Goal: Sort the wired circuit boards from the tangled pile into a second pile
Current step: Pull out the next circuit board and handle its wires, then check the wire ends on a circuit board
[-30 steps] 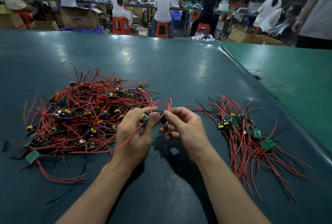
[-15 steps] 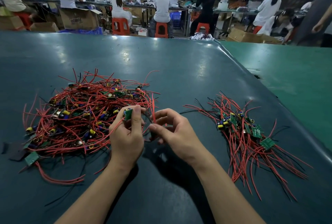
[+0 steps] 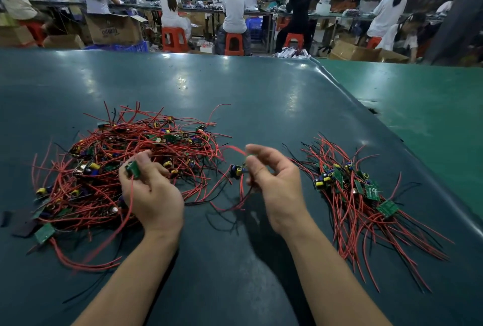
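Both hands are up over the dark teal rubbery table mat (image 3: 235, 95), each with a board in it. The left hand (image 3: 151, 192) pinches a small green circuit board (image 3: 133, 169) between thumb and curled fingers, its thin red lead (image 3: 129, 205) drooping down past the palm and back into the mess. That mess – the big tangled pile of red-and-black-wired boards (image 3: 125, 158) – sits at about 10 o'clock from the wrists, with the left hand right on top of its near edge.

The right hand (image 3: 274, 182) has its fingers curled, pinching the wires of a second small board with blue and yellow capacitors (image 3: 237, 171), which hangs just off the fingertips at the hand's 9 o'clock – in the gap between the two heaps. Its red and black leads trail under the palm; how much they touch the mat I can't tell, it's a bit blurred.

The second, tidier pile of sorted boards with straight red wires (image 3: 360, 195) lies at 2 o'clock, just beside the right hand, apart from the first pile.

Far at 12 o'clock, people sit on orange plastic stools (image 3: 233, 43) at long benches
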Demonstrator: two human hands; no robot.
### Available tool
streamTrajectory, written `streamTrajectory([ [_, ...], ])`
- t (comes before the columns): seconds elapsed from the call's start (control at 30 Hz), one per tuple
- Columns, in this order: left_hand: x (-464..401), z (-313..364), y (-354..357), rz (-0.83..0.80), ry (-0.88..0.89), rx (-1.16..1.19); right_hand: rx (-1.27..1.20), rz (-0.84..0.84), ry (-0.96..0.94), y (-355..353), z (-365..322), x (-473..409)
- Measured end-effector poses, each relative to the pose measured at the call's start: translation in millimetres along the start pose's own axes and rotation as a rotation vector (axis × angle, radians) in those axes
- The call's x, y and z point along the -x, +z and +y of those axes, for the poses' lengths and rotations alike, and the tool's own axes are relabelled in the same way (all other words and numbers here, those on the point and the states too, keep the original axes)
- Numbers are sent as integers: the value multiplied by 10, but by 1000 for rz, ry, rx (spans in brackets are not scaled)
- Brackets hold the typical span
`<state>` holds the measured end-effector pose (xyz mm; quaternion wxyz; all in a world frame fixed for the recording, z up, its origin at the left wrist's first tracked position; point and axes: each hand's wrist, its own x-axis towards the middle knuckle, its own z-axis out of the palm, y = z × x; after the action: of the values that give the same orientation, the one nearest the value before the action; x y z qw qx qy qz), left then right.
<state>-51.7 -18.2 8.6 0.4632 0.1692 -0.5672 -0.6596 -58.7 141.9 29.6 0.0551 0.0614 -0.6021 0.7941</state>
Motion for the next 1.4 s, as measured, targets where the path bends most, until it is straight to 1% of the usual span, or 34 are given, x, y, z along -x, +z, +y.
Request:
streamTrajectory([
  [0.03,-9,-2,2,-5,-31,25,-122,44,33,-36,-30,-21],
  [0.07,-14,-20,9,-43,-58,30,-257,70,75,-68,-66,-41],
  [0.13,-6,-73,25,-178,-114,-19,-505,75,176,-121,-128,-64],
  [0.17,6,-110,40,-240,-140,-77,-579,68,218,-139,-141,-73],
  [0.23,45,-156,59,-321,-171,-185,-615,53,261,-127,-144,-65],
  [0.27,62,-153,61,-328,-178,-197,-590,43,263,-108,-136,-56],
  [0.33,48,-122,37,-275,-199,-163,-538,30,246,-76,-122,-46],
  [0.4,13,-74,18,-221,-229,-116,-581,14,241,-65,-117,-38],
  [0.43,27,-40,17,-239,-240,-84,-624,-3,249,-69,-122,-35],
  [0.47,65,-9,28,-295,-238,-53,-663,-29,259,-69,-130,-31],
  [0.53,199,48,46,-482,-215,-21,-697,-100,277,-64,-121,-19],
  [0.6,319,81,59,-685,-209,-31,-676,-167,282,-26,-97,15],
  [0.63,351,92,61,-748,-197,-44,-643,-190,279,2,-74,34],
  [0.67,363,93,62,-776,-178,-51,-580,-192,257,36,-47,51],
  [0.73,335,92,64,-746,-182,-29,-367,-135,137,103,11,70],
  [0.8,281,104,54,-707,-274,56,-158,-50,-2,140,49,79],
  [0.9,246,124,45,-777,-462,224,50,82,-137,133,85,81],
  [0.97,271,110,53,-800,-453,210,141,113,-186,125,100,84],
  [1.07,291,102,89,-757,-386,135,178,74,-195,128,126,80],
  [1.1,280,102,92,-727,-406,154,176,43,-201,127,132,81],
  [1.17,237,112,91,-661,-514,254,192,-52,-235,118,134,96],
  [1.27,205,126,86,-672,-627,350,275,-189,-314,101,115,114],
  [1.3,206,136,85,-682,-645,365,258,-194,-309,79,114,100],
  [1.4,200,151,72,-698,-695,404,47,-112,-144,12,70,40],
])
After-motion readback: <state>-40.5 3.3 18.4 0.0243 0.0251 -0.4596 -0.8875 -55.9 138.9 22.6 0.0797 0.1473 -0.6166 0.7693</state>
